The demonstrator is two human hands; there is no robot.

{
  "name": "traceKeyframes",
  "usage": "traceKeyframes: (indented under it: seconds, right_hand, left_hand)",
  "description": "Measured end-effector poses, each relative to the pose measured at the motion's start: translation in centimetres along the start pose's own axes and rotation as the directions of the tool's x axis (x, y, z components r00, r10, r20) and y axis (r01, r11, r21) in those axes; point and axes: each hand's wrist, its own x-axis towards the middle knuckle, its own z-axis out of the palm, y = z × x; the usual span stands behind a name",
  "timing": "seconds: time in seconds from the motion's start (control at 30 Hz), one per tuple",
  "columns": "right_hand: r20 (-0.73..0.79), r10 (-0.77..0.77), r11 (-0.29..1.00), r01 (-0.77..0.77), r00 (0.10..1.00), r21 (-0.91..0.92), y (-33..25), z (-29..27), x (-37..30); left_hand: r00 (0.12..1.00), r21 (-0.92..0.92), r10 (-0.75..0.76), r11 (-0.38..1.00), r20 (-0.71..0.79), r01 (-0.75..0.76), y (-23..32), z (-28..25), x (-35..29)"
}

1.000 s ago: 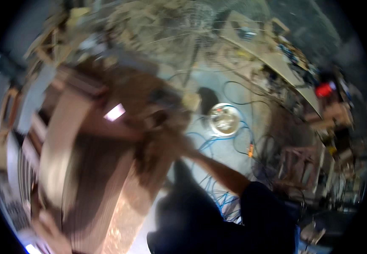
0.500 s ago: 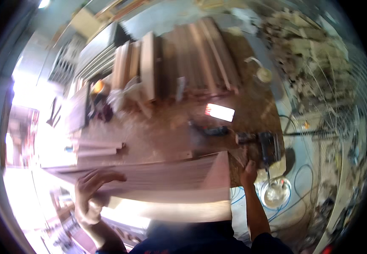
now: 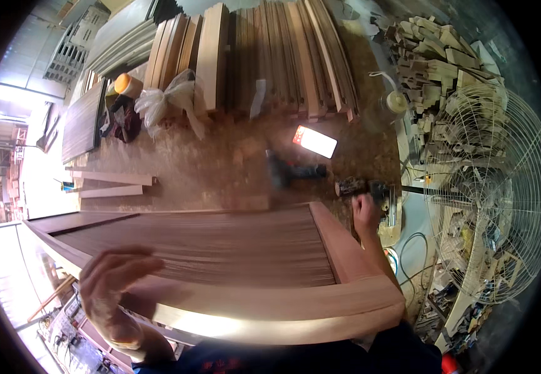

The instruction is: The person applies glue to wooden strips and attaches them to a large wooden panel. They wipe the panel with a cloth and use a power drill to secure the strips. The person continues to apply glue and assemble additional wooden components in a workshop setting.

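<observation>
A framed wooden panel (image 3: 220, 246), dark-grained with paler rails, lies at a slant across the near side of the workbench, close against my body. My left hand (image 3: 114, 293) is over its near rail at the left; the fingers are stretched and apart, somewhat blurred, with nothing seen in them. Past the panel's right end, my right hand (image 3: 366, 215) is curled beside a rough brown block-like piece (image 3: 350, 186) and a dark tool (image 3: 379, 192). What those fingers close on, if anything, is hidden. A dark cordless drill (image 3: 298, 171), smeared, lies beyond the panel.
Wood strips (image 3: 283, 68) are stacked at the back. A lit phone (image 3: 316, 142), a plastic bag (image 3: 169, 103) and loose strips (image 3: 111, 187) lie on the bench (image 3: 214, 162). To the right stand a wire-caged fan (image 3: 488, 193) and a heap of offcuts (image 3: 432, 62).
The panel has tipped flatter, showing more of its face and frame. My right hand has moved away from me, up to the brown piece. My left hand has shifted slightly left and nearer. The view has shifted.
</observation>
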Motion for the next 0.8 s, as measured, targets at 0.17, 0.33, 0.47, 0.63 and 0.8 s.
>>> traceKeyframes:
  seconds: [0.17,0.33,0.47,0.63,0.8]
  right_hand:
    - [-0.006,-0.222,0.974,0.221,0.975,-0.054,-4.9,4.5,13.3]
    - [0.232,-0.219,0.854,0.301,0.948,-0.424,-3.5,12.1,20.6]
    - [0.524,-0.004,0.992,0.068,0.851,-0.104,-5.0,13.1,21.2]
    - [0.508,-0.282,0.906,0.400,0.814,-0.138,-5.0,11.5,22.4]
    - [0.740,-0.055,0.932,0.300,0.670,-0.203,-8.3,9.4,22.1]
  left_hand:
    - [0.973,0.141,-0.190,0.968,-0.128,0.207,-0.3,0.0,0.1]
    - [0.939,0.196,-0.319,0.920,-0.131,0.340,1.6,0.4,2.3]
    - [0.995,0.091,-0.058,0.994,-0.079,0.065,-2.5,-1.3,-0.4]
    - [0.981,0.245,0.167,0.960,-0.095,-0.139,-2.6,-0.2,-0.5]
    - [0.987,0.163,0.151,0.974,0.057,-0.159,-1.6,-1.8,0.5]
